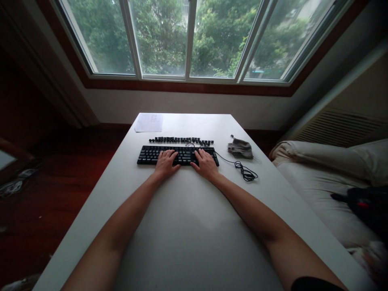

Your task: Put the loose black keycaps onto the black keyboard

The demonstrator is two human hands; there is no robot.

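A black keyboard (151, 155) lies across the far half of a white table (188, 234). My left hand (165, 163) rests flat on its middle keys, fingers spread. My right hand (206, 164) lies on the keys toward the right end, fingers also stretched out. Neither hand holds anything. Just behind the keyboard runs a row of loose black keycaps (181, 140). The keyboard's black cable (246, 173) trails off to the right and ends in a coiled bundle.
A grey cloth pouch (241, 148) sits at the right of the keyboard. A sheet of paper (149, 122) lies at the table's far left corner. A bed with pale bedding (321, 190) stands to the right, a window (190, 38) ahead, dark wooden floor (54, 194) on the left.
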